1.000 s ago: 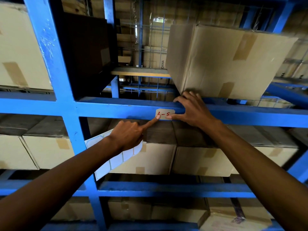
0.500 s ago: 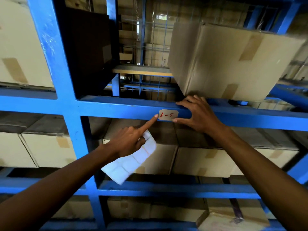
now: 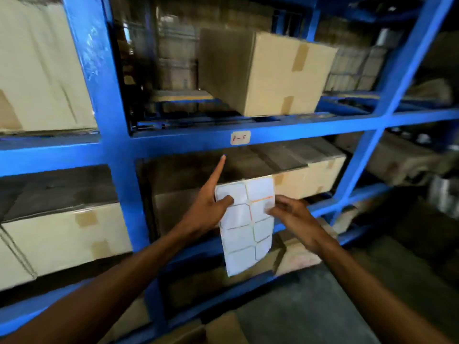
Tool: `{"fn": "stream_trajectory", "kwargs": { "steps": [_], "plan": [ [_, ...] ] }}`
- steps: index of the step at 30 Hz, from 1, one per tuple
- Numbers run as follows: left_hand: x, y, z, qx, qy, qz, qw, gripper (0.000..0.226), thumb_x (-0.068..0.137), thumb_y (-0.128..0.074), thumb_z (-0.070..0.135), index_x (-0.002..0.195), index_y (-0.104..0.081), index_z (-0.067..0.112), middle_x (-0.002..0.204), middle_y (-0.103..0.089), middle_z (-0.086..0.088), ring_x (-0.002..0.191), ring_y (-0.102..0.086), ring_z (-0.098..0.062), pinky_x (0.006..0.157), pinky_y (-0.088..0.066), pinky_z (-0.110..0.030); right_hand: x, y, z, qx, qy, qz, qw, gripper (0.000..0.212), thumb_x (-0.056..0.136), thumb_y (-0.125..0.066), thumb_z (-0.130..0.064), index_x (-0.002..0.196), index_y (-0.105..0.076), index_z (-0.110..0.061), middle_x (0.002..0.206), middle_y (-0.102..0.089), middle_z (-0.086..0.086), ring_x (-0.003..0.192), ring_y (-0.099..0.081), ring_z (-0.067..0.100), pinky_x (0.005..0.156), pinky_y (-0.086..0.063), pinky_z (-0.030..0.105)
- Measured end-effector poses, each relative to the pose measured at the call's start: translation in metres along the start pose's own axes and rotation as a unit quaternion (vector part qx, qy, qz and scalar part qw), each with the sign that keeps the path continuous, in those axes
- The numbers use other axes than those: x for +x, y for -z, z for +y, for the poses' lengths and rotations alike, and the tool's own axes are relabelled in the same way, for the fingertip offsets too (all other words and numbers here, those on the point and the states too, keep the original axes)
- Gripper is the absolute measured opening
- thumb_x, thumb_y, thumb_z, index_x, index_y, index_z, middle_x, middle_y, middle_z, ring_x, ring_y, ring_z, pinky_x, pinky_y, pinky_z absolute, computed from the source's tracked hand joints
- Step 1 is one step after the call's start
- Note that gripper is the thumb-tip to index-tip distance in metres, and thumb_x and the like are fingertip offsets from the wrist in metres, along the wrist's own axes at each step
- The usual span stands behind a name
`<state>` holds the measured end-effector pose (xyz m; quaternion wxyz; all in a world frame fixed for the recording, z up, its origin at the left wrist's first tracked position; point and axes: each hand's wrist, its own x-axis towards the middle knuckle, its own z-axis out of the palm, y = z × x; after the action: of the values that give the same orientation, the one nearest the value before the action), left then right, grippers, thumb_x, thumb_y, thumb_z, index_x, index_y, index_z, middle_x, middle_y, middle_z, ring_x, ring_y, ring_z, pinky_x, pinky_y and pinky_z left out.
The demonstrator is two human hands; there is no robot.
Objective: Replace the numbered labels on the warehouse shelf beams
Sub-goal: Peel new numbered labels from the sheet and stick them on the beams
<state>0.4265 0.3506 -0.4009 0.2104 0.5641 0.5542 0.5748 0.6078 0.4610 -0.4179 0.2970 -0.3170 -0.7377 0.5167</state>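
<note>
A small white label with red handwriting is stuck on the blue shelf beam. Below it, a white sheet of blank labels hangs in front of the lower shelf. My left hand pinches the sheet's upper left edge with its thumb on the front, and its index finger points up toward the beam. My right hand grips the sheet's right edge at about mid-height. Neither hand touches the beam.
A blue upright post stands left of the hands; another slants at the right. A taped cardboard box sits above the beam. More cartons fill the lower shelves. A box corner rests on the floor below.
Both hands came away from the beam and dropped lower. My right hand let go of the stuck label and took the sheet's right edge. The view pulled back and swung right.
</note>
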Motion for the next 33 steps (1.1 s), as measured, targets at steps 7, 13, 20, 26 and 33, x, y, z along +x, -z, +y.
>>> {"fn": "stream_trajectory", "kwargs": {
  "steps": [7,13,20,26,33],
  "plan": [
    [-0.057,-0.056,0.05,-0.216,0.112,-0.071,0.967,0.089,0.082,-0.057,-0.015,0.147,-0.015,0.027,0.098,-0.064,-0.012,0.068,-0.065,-0.004,0.063,-0.052,-0.013,-0.145,0.025,-0.028,0.046,-0.045,0.22,0.973,0.011,0.087,-0.054,0.0,0.091,-0.064,0.004,0.089,-0.066,0.015,0.081,-0.058,0.022,0.074,-0.045,0.034],
    [-0.12,-0.153,0.073,-0.207,0.127,-0.242,0.939,0.044,0.081,-0.06,-0.013,0.121,-0.051,0.003,0.084,-0.066,-0.006,0.068,-0.064,-0.006,0.064,-0.051,-0.013,-0.28,0.062,-0.029,0.026,-0.109,0.39,0.914,0.019,0.081,-0.053,0.008,0.093,-0.064,0.0,0.089,-0.068,0.012,0.077,-0.059,0.018,0.07,-0.047,0.031],
    [-0.232,-0.281,0.116,-0.188,0.1,-0.419,0.883,0.038,0.077,-0.064,-0.012,0.109,-0.057,0.007,0.078,-0.063,-0.001,0.06,-0.061,0.0,0.06,-0.049,-0.01,-0.473,0.08,-0.005,-0.023,-0.208,0.56,0.802,0.029,0.077,-0.061,0.002,0.103,-0.062,-0.009,0.098,-0.07,0.011,0.085,-0.064,0.021,0.074,-0.054,0.032],
    [-0.341,-0.347,0.128,-0.114,0.116,-0.534,0.83,0.037,0.074,-0.066,-0.009,0.104,-0.057,0.011,0.072,-0.061,-0.006,0.069,-0.06,-0.02,0.071,-0.05,-0.032,-0.601,0.046,0.031,-0.062,-0.327,0.634,0.698,0.039,0.073,-0.066,0.001,0.11,-0.059,-0.011,0.094,-0.069,0.003,0.088,-0.066,0.023,0.077,-0.056,0.035],
    [-0.444,-0.37,0.104,-0.039,0.148,-0.633,0.759,0.038,0.074,-0.066,-0.012,0.095,-0.044,0.012,0.073,-0.059,-0.013,0.067,-0.056,-0.024,0.069,-0.049,-0.039,-0.682,-0.014,0.073,-0.081,-0.47,0.641,0.601,0.058,0.072,-0.071,-0.005,0.125,-0.049,-0.009,0.118,-0.063,0.014,0.105,-0.059,0.029,0.092,-0.047,0.04]
  ]
}}
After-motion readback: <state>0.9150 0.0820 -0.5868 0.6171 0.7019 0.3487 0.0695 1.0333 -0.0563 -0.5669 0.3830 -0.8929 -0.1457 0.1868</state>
